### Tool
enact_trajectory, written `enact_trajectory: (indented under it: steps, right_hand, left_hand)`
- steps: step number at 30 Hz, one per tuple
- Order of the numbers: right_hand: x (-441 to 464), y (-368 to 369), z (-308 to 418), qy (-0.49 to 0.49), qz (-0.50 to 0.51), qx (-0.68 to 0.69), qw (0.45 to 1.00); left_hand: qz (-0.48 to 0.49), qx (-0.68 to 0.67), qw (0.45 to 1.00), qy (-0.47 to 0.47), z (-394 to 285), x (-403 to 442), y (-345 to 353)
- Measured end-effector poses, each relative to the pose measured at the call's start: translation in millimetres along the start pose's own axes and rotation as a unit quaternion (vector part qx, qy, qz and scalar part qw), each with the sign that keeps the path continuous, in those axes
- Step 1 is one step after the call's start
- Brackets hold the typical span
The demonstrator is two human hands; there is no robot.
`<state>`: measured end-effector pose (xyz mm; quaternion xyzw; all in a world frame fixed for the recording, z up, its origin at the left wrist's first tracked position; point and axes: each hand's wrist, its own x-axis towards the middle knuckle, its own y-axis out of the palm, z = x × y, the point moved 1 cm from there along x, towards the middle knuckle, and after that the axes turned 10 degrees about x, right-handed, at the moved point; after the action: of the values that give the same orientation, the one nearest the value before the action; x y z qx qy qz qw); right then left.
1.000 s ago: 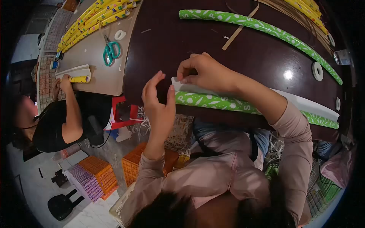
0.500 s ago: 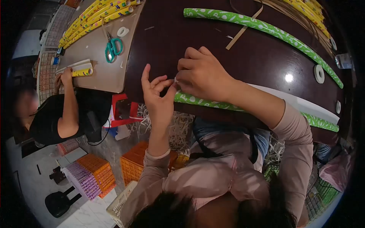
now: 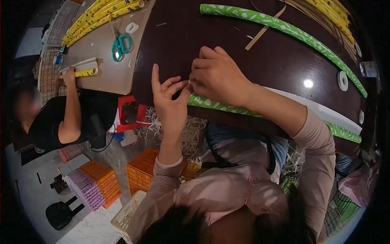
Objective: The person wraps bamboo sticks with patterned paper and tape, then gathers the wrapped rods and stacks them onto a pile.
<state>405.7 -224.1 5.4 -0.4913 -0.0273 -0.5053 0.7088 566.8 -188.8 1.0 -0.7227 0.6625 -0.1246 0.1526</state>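
Observation:
A green wrapping paper roll (image 3: 219,105) with a white pattern lies along the near table edge, its white inner side (image 3: 313,103) partly unrolled toward the right. At its left end, my left hand (image 3: 170,95) pinches with the thumb and a finger, the other fingers raised and spread. My right hand (image 3: 217,75) is closed in a pinch right beside it, its wrist and forearm crossing over the roll. A small white bit shows between the fingertips; whether it is tape or the paper's corner, I cannot tell.
Another green roll (image 3: 280,28) lies across the far side of the dark table (image 3: 170,44). Tape rolls (image 3: 342,81) sit at the right. Teal scissors (image 3: 120,46) and yellow rolls (image 3: 101,20) rest on the left table, where a co-worker's hand (image 3: 70,76) holds a yellow roll.
My hands stay pinched together at the roll's left end, with only slight finger movement. The view has shifted a little, and the co-worker at the left has leaned slightly.

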Motion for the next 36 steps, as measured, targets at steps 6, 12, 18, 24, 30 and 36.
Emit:
enact_trajectory:
  steps: [6, 12, 18, 24, 30, 36]
  right_hand:
    - [0.3, -2.2, -0.7, 0.010, 0.016, 0.009, 1.000]
    - [0.2, -0.4, 1.5, -0.037, 0.009, -0.029, 0.999]
    - [1.0, 0.4, -1.0, 0.011, 0.018, 0.013, 1.000]
    - [1.6, -4.2, -7.4, 0.099, 0.061, 0.099, 0.988]
    - [0.1, 2.7, -14.7, 0.146, 0.029, 0.184, 0.972]
    - [-2.9, -15.2, -16.8, 0.234, 0.003, 0.024, 0.972]
  left_hand:
    - [-0.004, -0.026, 1.000, -0.012, -1.4, -1.0, 0.0]
    - [-0.001, -0.012, 1.000, -0.012, -4.2, -1.7, 0.6]
    - [-0.003, -0.012, 1.000, -0.017, -5.0, -1.8, 0.1]
    - [-0.003, 0.020, 1.000, 0.018, 4.2, 0.0, -1.0]
    - [-0.003, 0.022, 1.000, 0.001, -1.1, -0.5, 0.0]
    - [-0.042, 0.141, 0.985, 0.089, 0.4, -6.4, 2.5]
